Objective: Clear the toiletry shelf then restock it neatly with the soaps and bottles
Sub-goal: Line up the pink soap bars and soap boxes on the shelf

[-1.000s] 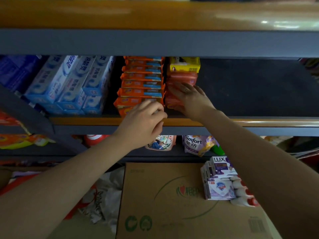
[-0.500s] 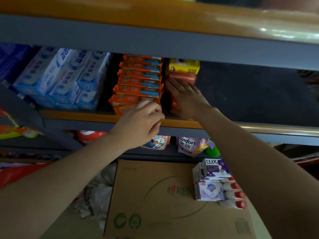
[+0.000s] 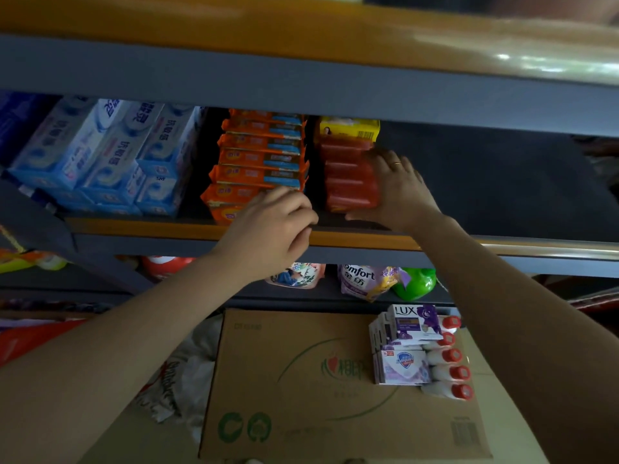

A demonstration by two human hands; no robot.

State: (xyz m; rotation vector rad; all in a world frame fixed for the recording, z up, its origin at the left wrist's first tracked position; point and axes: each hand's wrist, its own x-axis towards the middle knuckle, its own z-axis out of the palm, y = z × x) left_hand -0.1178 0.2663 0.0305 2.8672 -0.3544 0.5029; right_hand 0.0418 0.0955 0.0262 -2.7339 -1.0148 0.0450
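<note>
Head view: take the stack of orange soap packs (image 3: 261,162) on the middle shelf (image 3: 187,229) as your landmark. Your left hand (image 3: 271,229) sits at the front, lower end of that stack, over the shelf's front edge, fingers curled in against the nearest pack; whether it actually grips the pack cannot be told. Immediately right of the stack, across a narrow gap, lies a row of red soap bars (image 3: 348,175), and your right hand (image 3: 398,192) is laid against the right side of that row, fingers extended and flat on the wrappers, thumb low at the front end; a ring shows on one finger. A yellow pack (image 3: 348,128) sits at the far end of the red row. Left of the orange stack stand blue and white toothpaste boxes (image 3: 110,152). Right of the red row the shelf is dark, bare matting. Below the landmark shelf, a lower shelf holds a Comfort pouch (image 3: 361,279), a green bottle (image 3: 415,283) and a floral pouch (image 3: 294,276). In front of that, a cardboard box (image 3: 301,390) carries a Lux soap box (image 3: 415,323), a Safeguard soap box (image 3: 402,366) and, just right of them, a row of white bottles with red caps (image 3: 449,363). Lighting is dim throughout.
</note>
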